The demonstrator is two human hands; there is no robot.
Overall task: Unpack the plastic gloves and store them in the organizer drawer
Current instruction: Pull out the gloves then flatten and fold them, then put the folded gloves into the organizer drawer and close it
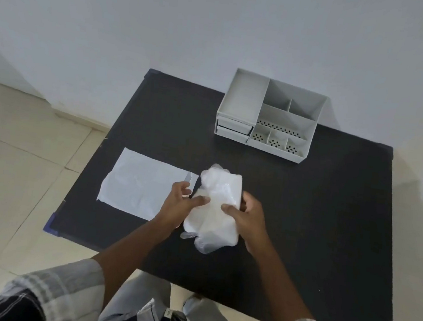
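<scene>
A crumpled bundle of clear plastic gloves [216, 206] lies at the middle of the black table [318, 213]. My left hand [180, 207] grips its left side with thumb on top. My right hand [246, 218] holds its right side. A flat, empty white packet [141, 183] lies just left of the bundle, partly under my left hand. The grey organizer [272, 114] stands at the table's far edge, with two small drawers [232, 129] at its lower left, both closed.
The organizer has several open compartments on top, some with perforated bottoms. A white wall rises behind the table. Tiled floor lies to the left. My legs are below the table's near edge.
</scene>
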